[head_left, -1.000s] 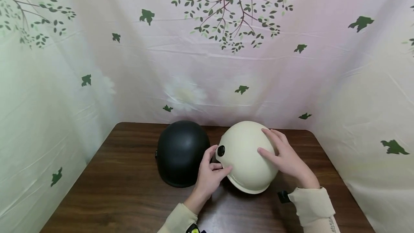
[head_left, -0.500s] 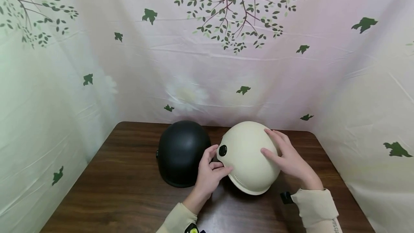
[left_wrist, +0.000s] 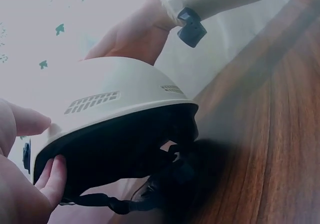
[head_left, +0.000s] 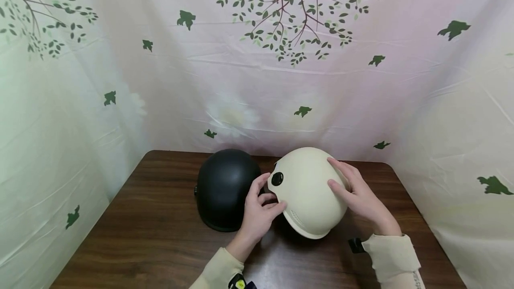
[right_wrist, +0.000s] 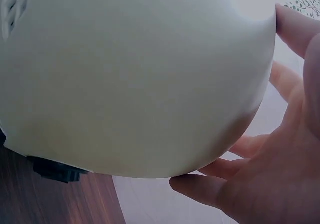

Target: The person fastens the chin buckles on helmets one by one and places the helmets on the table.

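Holding cream helmet (head_left: pixel 307 195) tilted near tabletop's (head_left: pixel 148 222) far edge
Left hand (head_left: pixel 259 213) pinches rim (left_wrist: pixel 150 105), right hand (head_left: pixel 361 200) grips shell (right_wrist: pixel 140 84); black helmet (head_left: pixel 226 191) sits level, cream one not yet.

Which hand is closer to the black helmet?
Left. The person's left hand is just beside the black helmet, gripping the near edge of the cream helmet. The right hand is farther away, across the cream helmet.
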Demonstrator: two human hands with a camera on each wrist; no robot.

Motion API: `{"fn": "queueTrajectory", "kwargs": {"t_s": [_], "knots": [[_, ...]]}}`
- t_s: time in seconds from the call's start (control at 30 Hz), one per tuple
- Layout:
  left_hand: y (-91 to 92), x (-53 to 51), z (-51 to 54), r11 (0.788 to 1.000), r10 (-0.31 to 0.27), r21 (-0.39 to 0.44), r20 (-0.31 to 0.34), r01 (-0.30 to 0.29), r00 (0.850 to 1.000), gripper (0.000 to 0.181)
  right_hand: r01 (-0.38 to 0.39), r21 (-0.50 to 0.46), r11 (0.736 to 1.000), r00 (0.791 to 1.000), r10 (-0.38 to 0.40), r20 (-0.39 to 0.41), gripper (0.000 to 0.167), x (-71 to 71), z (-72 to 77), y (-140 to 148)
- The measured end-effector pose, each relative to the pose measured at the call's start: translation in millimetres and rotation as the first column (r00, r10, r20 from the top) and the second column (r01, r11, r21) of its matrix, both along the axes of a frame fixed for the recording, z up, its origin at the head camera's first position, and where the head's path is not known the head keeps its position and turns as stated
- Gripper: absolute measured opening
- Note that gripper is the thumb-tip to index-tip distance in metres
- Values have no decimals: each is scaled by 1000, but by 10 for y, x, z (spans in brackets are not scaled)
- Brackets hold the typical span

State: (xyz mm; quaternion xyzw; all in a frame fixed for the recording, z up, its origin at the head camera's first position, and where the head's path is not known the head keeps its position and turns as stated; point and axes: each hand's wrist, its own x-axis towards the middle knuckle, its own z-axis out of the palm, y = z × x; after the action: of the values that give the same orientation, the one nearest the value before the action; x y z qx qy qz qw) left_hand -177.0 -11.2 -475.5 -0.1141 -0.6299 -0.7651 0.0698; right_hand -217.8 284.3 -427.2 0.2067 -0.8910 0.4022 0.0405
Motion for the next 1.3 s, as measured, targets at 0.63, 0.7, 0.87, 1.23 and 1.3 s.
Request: {"fn": "queueTrajectory", "kwargs": {"t_s": [0.63, 0.7, 0.87, 1.23, 1.3], "knots": [[-11, -45, 180, 1000, -12, -19, -64, 11, 998, 85, -34, -105, 994, 999, 37, 20, 62, 24, -41, -8], [-11, -58, 200, 1000, -11, -14, -76, 10, 997, 85, -32, -120, 992, 999, 35, 25, 61, 25, -66, -13], [-10, -84, 275, 1000, 0, -15, -98, -2, 995, 84, -32, -170, 985, 999, 38, 31, 57, 32, -114, -41], [11, -106, 322, 1000, 7, -2, -131, -7, 991, 83, 52, -132, 990, 989, -70, -133, 54, 110, -49, -123], [15, -105, 330, 1000, 6, 1, -137, -6, 990, 83, 94, -98, 991, 974, -112, -198, 55, 149, 3, -164]]}}
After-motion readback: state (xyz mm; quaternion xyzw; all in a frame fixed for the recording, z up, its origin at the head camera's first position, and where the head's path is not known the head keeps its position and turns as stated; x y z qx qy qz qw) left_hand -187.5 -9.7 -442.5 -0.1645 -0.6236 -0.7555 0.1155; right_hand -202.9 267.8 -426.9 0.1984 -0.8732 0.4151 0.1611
